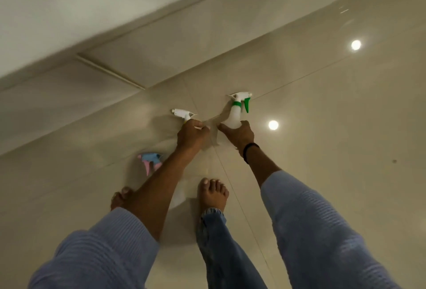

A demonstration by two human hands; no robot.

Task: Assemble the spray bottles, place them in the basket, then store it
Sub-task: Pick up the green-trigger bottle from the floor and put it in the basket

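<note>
Above a glossy tiled floor, my right hand [239, 135] grips the base of a white spray bottle [234, 118] with a green collar and green trigger. My left hand [191, 137] is closed around another spray bottle; only its white spray head [183, 113] shows, the body is hidden by my fingers. A third spray head, blue with a pink trigger [149, 162], lies on the floor to the left of my left forearm. No basket is in view.
My bare feet [213, 193] stand on the beige floor tiles [322, 127], which reflect ceiling lights. A white wall or cabinet base [69, 35] runs along the upper left. Open floor stretches to the right.
</note>
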